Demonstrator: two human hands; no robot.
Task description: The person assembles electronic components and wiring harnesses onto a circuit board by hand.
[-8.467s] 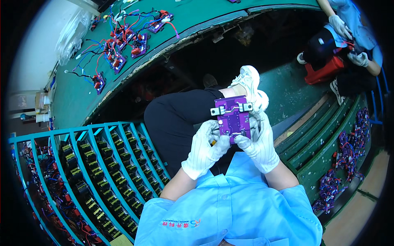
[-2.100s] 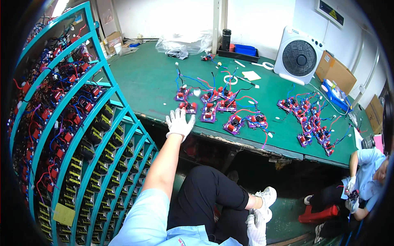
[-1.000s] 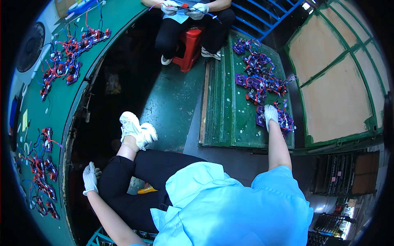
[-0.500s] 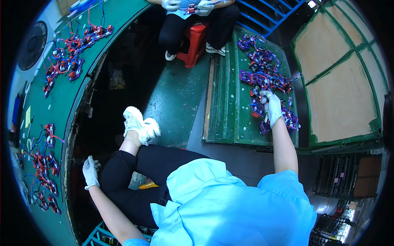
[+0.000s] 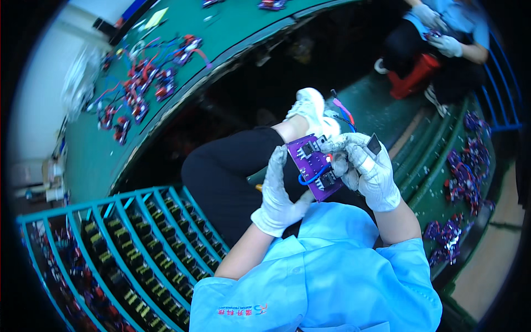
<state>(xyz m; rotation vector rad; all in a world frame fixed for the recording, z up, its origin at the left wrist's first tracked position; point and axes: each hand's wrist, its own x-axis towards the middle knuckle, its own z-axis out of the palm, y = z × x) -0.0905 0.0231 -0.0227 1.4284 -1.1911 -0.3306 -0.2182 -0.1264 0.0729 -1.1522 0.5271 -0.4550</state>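
A purple circuit board (image 5: 310, 164) with black components, a small red part and a blue wire is tilted in front of my torso. My left hand (image 5: 280, 196) holds its left edge, with fingers by the upper corner and thumb by the lower one. At the right edge, my right hand (image 5: 369, 172) has its gloved fingers curled onto the board. A dark flat square piece (image 5: 374, 145) shows at those fingers; how it is held I cannot tell. Red, blue and pink wires (image 5: 345, 112) stick up beyond the board.
Wired boards (image 5: 138, 88) lie heaped on the green table (image 5: 221, 33) at left. More purple boards (image 5: 467, 171) rest on a green stand at right. A teal rack (image 5: 105, 227) stands lower left. Another gloved person (image 5: 442, 33) sits by a red stool (image 5: 415, 76) at far right.
My right hand has come from the board pile to my lap with a circuit board. My left hand has risen from beside my leg to the board. The view has turned left.
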